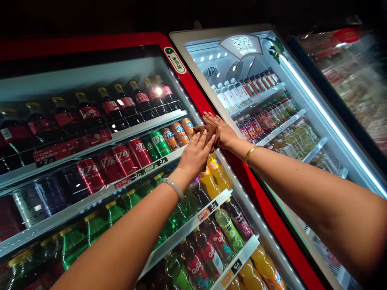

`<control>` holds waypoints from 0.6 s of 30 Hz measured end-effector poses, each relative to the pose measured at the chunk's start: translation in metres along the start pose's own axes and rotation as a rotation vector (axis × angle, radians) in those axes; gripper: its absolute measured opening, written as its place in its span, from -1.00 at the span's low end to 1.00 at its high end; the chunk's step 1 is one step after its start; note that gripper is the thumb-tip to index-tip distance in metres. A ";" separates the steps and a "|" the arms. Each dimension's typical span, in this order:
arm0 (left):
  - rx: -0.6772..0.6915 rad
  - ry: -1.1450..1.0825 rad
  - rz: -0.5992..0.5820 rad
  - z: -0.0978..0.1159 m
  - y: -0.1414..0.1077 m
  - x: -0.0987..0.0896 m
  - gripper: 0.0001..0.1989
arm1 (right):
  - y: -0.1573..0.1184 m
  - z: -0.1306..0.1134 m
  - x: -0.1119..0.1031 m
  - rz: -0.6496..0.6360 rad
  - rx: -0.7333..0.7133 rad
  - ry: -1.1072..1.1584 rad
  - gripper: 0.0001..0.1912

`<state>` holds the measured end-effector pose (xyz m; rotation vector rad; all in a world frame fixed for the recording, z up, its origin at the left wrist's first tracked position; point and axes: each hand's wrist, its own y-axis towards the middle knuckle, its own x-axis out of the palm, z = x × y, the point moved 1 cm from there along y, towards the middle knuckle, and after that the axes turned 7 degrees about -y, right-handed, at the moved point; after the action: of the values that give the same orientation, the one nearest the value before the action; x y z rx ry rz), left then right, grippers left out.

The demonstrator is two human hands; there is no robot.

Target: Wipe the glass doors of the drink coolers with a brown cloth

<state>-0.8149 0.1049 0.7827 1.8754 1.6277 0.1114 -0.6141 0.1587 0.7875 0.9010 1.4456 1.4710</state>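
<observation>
My left hand (196, 153), with a pale bangle on the wrist, presses a crumpled brown cloth (208, 132) against the right edge of the red-framed glass fridge door (193, 96). Its fingers lie over the cloth, close together. Just to the right, my right hand (223, 129), a gold bangle at its wrist, rests flat on the red frame with fingers stretched out. It touches the cloth's right side; the thumb is hidden. Behind the glass near my hands stand orange cans (181, 134) and orange drink bottles (216, 173).
Shelves in the red fridge carry cola bottles (89, 112), red cans (90, 175) and green bottles (113, 213). To the right stands a lit, silver-framed fridge (187, 52) with rows of bottled drinks. Farther right is a blurred case of packaged goods (353, 84).
</observation>
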 end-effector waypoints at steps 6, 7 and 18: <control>-0.255 0.001 0.096 -0.020 0.031 -0.003 -0.42 | -0.008 0.001 -0.003 0.047 0.037 -0.006 -0.40; -0.268 -0.015 0.103 -0.016 0.037 0.001 -0.42 | -0.009 0.001 -0.003 0.059 0.049 -0.005 -0.40; -0.234 -0.089 -0.062 0.080 -0.012 0.023 -0.34 | -0.046 0.005 -0.013 -0.068 0.076 0.032 -0.35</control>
<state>-0.7832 0.0942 0.7059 1.6292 1.5404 0.1813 -0.6007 0.1465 0.7429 0.8691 1.5499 1.3948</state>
